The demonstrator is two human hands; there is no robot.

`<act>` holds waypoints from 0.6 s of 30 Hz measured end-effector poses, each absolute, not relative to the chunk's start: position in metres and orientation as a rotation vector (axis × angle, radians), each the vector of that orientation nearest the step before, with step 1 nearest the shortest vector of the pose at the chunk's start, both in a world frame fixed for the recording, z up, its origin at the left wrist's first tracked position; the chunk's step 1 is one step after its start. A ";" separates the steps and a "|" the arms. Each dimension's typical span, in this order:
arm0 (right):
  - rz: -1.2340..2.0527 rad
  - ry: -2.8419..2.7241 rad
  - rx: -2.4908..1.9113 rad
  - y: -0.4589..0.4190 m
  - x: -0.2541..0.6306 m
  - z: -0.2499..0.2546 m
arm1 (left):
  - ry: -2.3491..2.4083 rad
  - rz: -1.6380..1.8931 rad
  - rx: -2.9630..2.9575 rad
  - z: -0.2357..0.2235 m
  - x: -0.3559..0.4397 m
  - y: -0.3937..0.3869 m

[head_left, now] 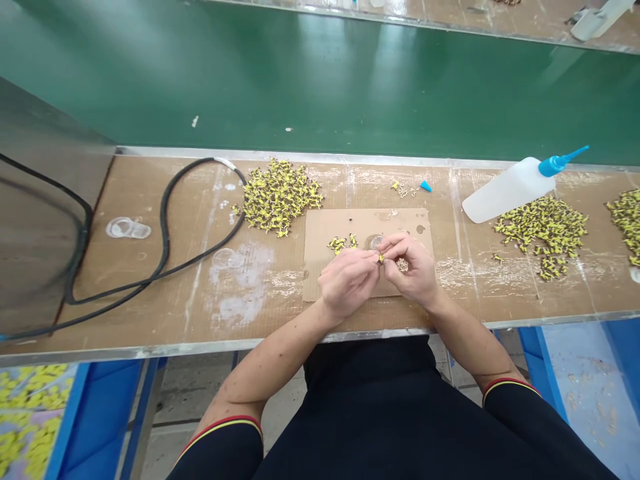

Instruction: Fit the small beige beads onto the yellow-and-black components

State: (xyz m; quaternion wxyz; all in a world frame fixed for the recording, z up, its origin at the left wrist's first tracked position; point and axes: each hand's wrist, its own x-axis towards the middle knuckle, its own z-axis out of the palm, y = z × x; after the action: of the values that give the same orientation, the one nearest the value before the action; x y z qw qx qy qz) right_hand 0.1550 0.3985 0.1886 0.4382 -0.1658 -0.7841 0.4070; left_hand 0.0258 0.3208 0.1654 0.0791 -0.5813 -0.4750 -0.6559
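Note:
My left hand [347, 278] and my right hand [413, 265] meet over a cardboard sheet [325, 230] on the workbench. Both pinch one tiny yellow part [381, 257] between their fingertips. A few more yellow parts [342, 243] lie on the cardboard just beyond my left hand. A small clear round dish [374, 241] sits behind my fingers, partly hidden. Tiny pale pieces [401, 265] lie under my right hand.
Piles of yellow parts lie at back left [278, 195], right [544, 231] and far right [626, 219]. A white squeeze bottle [505, 189] with a blue nozzle lies on its side. A black cable [165, 227] loops at left. A green conveyor belt [320, 80] runs behind.

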 end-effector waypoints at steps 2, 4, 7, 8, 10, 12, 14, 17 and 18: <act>1.011 -1.971 -0.418 0.401 0.157 0.191 | -1.530 -2.164 -1.709 0.164 0.026 0.320; 1.047 -1.985 -0.431 0.403 0.159 0.193 | -1.645 -2.364 -1.641 0.164 0.025 0.319; 1.112 -2.009 -0.447 0.404 0.161 0.193 | -1.738 -2.556 -1.593 0.165 0.024 0.319; 1.135 -2.006 -0.463 0.404 0.162 0.192 | -1.753 -2.601 -1.605 0.165 0.023 0.319; 1.210 -1.958 -0.506 0.404 0.164 0.189 | -1.777 -2.686 -1.665 0.167 0.021 0.320; 1.314 -1.881 -0.541 0.404 0.165 0.188 | -1.804 -2.780 -1.769 0.169 0.020 0.320; 1.411 -1.828 -0.540 0.404 0.167 0.188 | -1.833 -2.905 -1.858 0.171 0.018 0.320; 1.518 -1.804 -0.499 0.404 0.166 0.190 | -1.888 -3.114 -1.900 0.174 0.016 0.320; 1.540 -1.801 -0.487 0.403 0.166 0.191 | -1.898 -3.170 -1.892 0.174 0.015 0.320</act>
State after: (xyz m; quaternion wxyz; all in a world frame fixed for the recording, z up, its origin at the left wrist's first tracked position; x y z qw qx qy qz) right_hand 0.1657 0.4034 0.1914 0.3534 -0.1884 -0.6964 0.5955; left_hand 0.0150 0.3197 0.1744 -0.4833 -0.3990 -0.4003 -0.6685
